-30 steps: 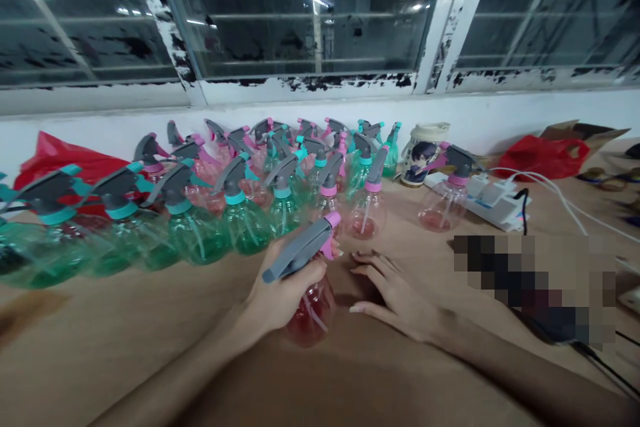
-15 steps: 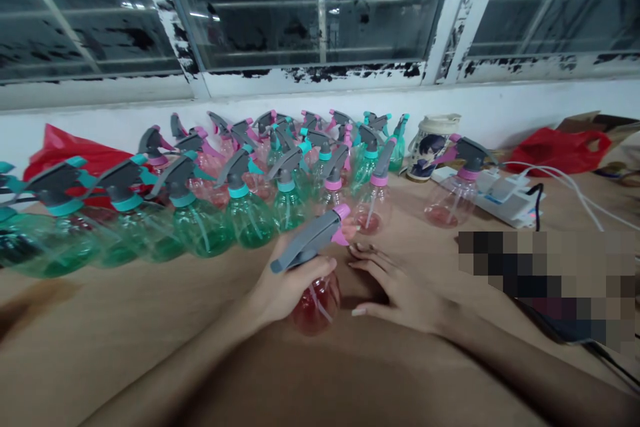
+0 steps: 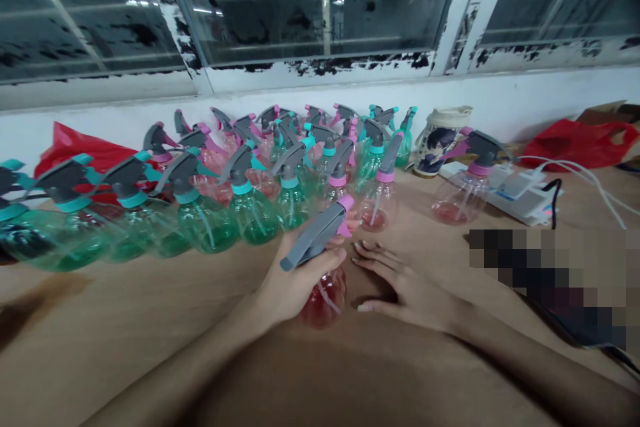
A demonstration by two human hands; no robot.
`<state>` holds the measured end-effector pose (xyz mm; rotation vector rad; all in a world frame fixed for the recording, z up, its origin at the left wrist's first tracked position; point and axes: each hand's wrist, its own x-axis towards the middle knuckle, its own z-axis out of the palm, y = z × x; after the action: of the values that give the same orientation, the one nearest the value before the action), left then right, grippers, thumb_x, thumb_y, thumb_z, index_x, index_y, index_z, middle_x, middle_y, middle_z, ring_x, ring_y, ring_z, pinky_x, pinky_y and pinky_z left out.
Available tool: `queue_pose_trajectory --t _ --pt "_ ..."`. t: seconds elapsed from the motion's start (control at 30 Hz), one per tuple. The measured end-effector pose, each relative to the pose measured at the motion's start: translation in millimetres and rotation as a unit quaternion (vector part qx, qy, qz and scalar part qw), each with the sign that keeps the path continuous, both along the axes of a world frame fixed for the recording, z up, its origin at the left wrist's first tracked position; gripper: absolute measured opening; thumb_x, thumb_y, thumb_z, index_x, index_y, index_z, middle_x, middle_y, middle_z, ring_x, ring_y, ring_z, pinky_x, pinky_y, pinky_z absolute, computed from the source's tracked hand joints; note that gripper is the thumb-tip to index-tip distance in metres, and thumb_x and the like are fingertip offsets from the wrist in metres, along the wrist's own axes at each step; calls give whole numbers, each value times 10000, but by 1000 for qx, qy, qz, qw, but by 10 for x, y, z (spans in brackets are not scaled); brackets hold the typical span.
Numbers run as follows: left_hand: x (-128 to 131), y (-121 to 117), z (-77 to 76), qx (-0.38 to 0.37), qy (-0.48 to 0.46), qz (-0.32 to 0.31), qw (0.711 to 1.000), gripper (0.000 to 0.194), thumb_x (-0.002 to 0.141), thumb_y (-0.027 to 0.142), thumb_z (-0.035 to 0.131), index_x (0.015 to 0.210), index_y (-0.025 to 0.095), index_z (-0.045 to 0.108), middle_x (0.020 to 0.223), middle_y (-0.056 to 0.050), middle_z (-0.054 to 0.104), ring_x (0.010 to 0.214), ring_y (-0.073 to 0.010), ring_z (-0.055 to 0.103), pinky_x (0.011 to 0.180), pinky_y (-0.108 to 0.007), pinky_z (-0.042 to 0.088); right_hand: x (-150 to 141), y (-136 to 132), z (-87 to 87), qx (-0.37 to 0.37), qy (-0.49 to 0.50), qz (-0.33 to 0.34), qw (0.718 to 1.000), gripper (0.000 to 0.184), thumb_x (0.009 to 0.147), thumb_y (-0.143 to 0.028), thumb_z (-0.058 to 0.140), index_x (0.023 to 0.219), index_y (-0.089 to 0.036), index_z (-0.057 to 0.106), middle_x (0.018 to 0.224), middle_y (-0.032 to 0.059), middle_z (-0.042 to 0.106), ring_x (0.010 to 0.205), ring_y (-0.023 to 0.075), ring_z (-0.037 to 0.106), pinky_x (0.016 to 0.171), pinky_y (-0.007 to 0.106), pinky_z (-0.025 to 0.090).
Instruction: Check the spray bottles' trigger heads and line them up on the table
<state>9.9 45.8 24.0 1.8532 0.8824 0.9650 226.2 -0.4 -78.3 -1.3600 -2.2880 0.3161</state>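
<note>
My left hand (image 3: 295, 273) is wrapped round the neck of a pink spray bottle (image 3: 325, 303) with a grey and pink trigger head. The bottle's nozzle points away and to the right, and its collar is hidden by my fingers. Just to the right, my right hand (image 3: 407, 283) rests on the wooden table (image 3: 150, 327) with its fingers spread, apart from the bottle. Another pink spray bottle (image 3: 377, 203) stands beyond the fingertips. A row of green spray bottles (image 3: 255, 217) with turquoise collars runs off to the left.
Several more spray bottles crowd against the wall. To the right stand a pink spray bottle (image 3: 460, 197), a printed cup (image 3: 440, 143) and a white power strip (image 3: 525, 203) with cables. Red plastic bags (image 3: 575, 143) lie at both sides. A blurred-out patch covers something at the right.
The view has shifted slightly, so most things sit a little further right. My left hand still grips the bottle, and my right hand still lies on the table.
</note>
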Motion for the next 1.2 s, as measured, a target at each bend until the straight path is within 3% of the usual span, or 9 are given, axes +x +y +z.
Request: queue_pose_trajectory --t 0.13,0.4,0.63,0.83,1.07,1.13,1.2 --pt "7 -1 -5 -30 -34 -19 999 90 740 250 604 818 243 649 851 17 703 850 -168 670 790 -247 521 1 16 14 -17 -19 4 1000 691 849 -596 513 1393 -178 432 1476 94 403 1390 234 311 1152 463 252" --pt "-7 -5 34 -56 -17 -14 998 118 706 269 622 815 226 634 818 -3 694 777 -193 654 741 -308 528 -27 -15 19 -5 -20 -4 1000 654 872 -568 499 1410 -209 403 1482 81 392 1392 233 304 1147 483 255" --pt "-9 18 -6 9 -4 29 1000 89 722 280 577 698 224 512 637 44 542 590 -138 522 590 -265 445 -48 -52 41 6 -17 -6 1000 625 894 -537 483 1432 -243 360 1484 67 391 1392 244 303 1139 504 270" --pt "2 17 35 4 -16 -16 1000 53 711 253 546 701 221 504 571 67 446 512 -113 410 505 -236 374 -48 -52 54 -2 -49 -10 999 644 899 -558 453 1429 -203 364 1495 75 367 1400 232 286 1147 489 256" --pt "0 4 63 -19 -31 -38 999 59 706 228 548 761 205 551 719 23 576 656 -142 539 644 -266 442 -52 -53 58 -4 -40 -8 999 639 902 -545 460 1446 -237 326 1493 66 377 1398 231 289 1143 494 263" --pt "-4 6 64 -14 -17 -26 999 23 696 229 536 699 211 522 637 39 523 579 -128 492 566 -249 416 -52 -56 58 -2 -30 -10 999 631 898 -539 473 1443 -254 333 1490 61 384 1395 235 298 1141 498 266" --pt "-7 13 55 -9 3 -6 1000 120 681 237 532 603 220 442 531 65 411 480 -109 389 465 -236 347 -50 -59 56 -4 -29 -11 1000 626 896 -539 476 1435 -245 354 1492 62 380 1395 235 297 1143 493 264"
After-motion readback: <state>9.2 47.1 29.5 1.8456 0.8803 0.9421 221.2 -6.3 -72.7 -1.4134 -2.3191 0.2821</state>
